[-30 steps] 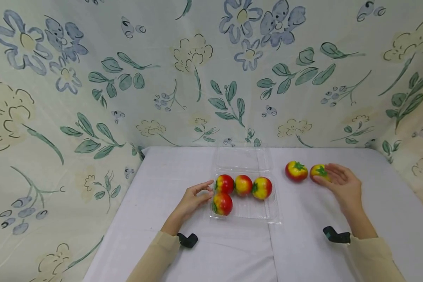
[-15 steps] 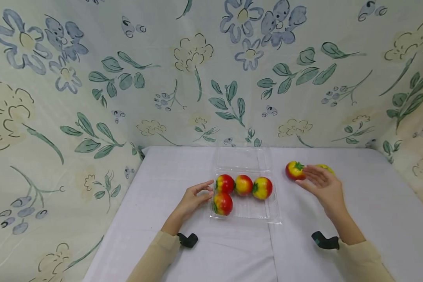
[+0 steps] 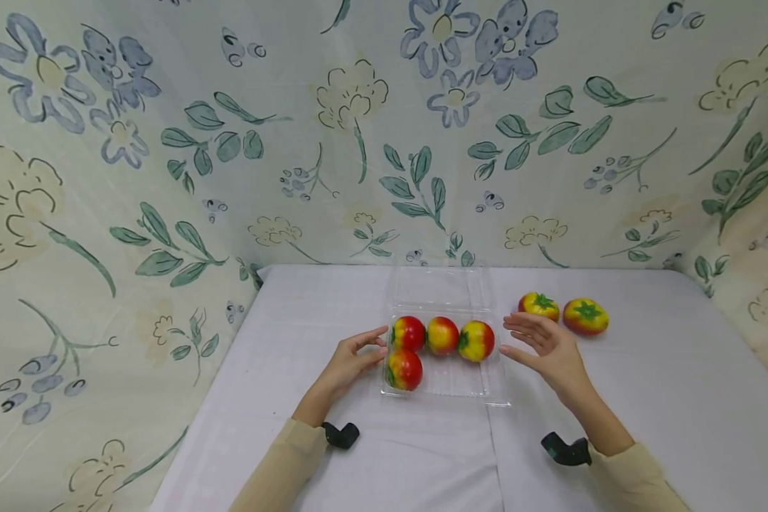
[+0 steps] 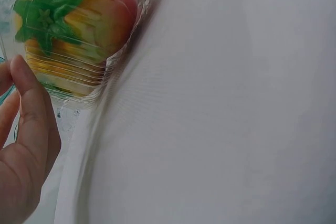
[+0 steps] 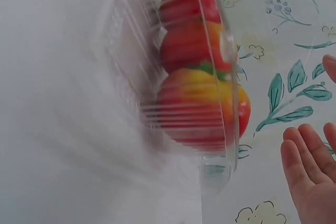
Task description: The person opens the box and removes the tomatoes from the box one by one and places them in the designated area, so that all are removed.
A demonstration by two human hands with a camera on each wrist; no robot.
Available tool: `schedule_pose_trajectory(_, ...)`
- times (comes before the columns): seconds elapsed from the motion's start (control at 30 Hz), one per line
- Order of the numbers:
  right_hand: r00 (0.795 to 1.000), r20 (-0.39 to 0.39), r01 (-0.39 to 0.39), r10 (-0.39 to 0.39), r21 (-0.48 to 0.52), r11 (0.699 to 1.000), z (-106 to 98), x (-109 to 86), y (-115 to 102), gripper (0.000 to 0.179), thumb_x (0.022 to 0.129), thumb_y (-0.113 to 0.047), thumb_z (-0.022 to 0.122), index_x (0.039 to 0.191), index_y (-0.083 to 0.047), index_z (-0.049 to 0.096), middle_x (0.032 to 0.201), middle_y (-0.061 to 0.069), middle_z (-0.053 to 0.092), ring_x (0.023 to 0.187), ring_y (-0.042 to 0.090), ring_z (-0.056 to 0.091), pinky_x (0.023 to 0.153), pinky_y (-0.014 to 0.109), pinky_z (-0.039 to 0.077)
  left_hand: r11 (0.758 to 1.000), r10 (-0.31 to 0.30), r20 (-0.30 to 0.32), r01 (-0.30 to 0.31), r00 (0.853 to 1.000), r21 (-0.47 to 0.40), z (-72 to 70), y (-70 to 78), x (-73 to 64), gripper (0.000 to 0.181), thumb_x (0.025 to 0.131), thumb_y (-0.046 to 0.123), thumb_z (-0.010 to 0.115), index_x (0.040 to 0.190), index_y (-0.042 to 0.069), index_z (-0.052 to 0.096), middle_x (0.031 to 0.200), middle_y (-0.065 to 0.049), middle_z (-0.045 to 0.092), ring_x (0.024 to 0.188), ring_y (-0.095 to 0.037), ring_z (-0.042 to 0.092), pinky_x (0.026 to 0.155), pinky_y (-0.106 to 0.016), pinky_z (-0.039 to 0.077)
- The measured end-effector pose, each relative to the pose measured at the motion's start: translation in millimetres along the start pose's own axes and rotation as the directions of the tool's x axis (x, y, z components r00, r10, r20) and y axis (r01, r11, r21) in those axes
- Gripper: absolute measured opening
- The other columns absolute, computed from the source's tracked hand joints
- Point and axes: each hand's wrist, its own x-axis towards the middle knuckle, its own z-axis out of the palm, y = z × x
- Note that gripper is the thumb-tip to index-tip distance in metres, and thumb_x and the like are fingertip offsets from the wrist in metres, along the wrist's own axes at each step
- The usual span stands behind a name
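Note:
A clear plastic clamshell box [image 3: 451,380] lies with its lid [image 3: 440,288] folded back. Inside are several red-and-yellow, persimmon-like fruits: three across the back row and one fruit [image 3: 404,370] at front left, green leafy tops on some. My left hand [image 3: 342,366] is at the box's left wall, fingertips and thumb right at the rim; its fingers [image 4: 34,103] appear close to the fruit's green top in the left wrist view. My right hand [image 3: 547,352] hovers just right of the box with fingers extended and holds nothing. Its fingers [image 5: 302,158] also show at the right wrist view's edge.
Two more such fruits stand at the back right of the white-clothed table [image 3: 281,341]: one fruit [image 3: 539,304] partly behind the right hand, the other fruit [image 3: 585,316] beside it. A floral curtain [image 3: 358,142] rises behind the table.
My right hand has moved left, from the far-right fruit past the other one to the box's right side, with nothing in it. My left hand and the box have stayed put.

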Motion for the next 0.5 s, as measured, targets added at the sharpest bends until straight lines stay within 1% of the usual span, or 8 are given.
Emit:
schedule_pose_trajectory(0.1, 0.999, 0.043, 0.008, -0.008, 0.022, 1.0, 9, -0.5, -1, 0.056, 0.084, -0.005, 0.08, 0.133, 0.005, 0.054, 0.129, 0.025, 0.06, 0.113, 0.01, 0.061, 0.096, 0.016, 0.046, 1.0, 0.004, 0.003, -0.004, 1.0, -0.001, -0.6, -0.3, 0.2, 0.046, 0.094, 0.012, 0.07, 0.14, 0.012, 0.06, 0.113, -0.009, 0.059, 0.085, -0.015, 0.061, 0.081, -0.021, 0.056)
schedule_pose_trajectory(0.33, 0.993, 0.115, 0.005, -0.016, 0.094, 0.996, 24, 0.6, 1, 0.055, 0.082, 0.001, 0.08, 0.13, 0.006, 0.056, 0.128, 0.029, 0.059, 0.115, 0.028, 0.061, 0.098, 0.023, 0.048, 1.0, 0.025, 0.02, -0.025, 0.999, -0.002, -0.9, -0.7, -0.4, 0.046, 0.095, 0.012, 0.069, 0.14, 0.01, 0.059, 0.112, -0.009, 0.058, 0.084, -0.015, 0.061, 0.081, -0.022, 0.056)
schedule_pose_trajectory(0.5, 0.988, 0.152, -0.008, -0.008, 0.103, 0.995, 35, 1.9, 2, 0.056, 0.081, -0.004, 0.082, 0.131, 0.004, 0.057, 0.128, 0.026, 0.06, 0.117, 0.03, 0.06, 0.099, 0.021, 0.047, 1.0, 0.03, 0.02, -0.03, 0.999, 0.0, -1.0, -0.6, -0.3, 0.046, 0.096, 0.011, 0.068, 0.141, 0.009, 0.058, 0.112, -0.009, 0.058, 0.084, -0.015, 0.061, 0.081, -0.021, 0.056)
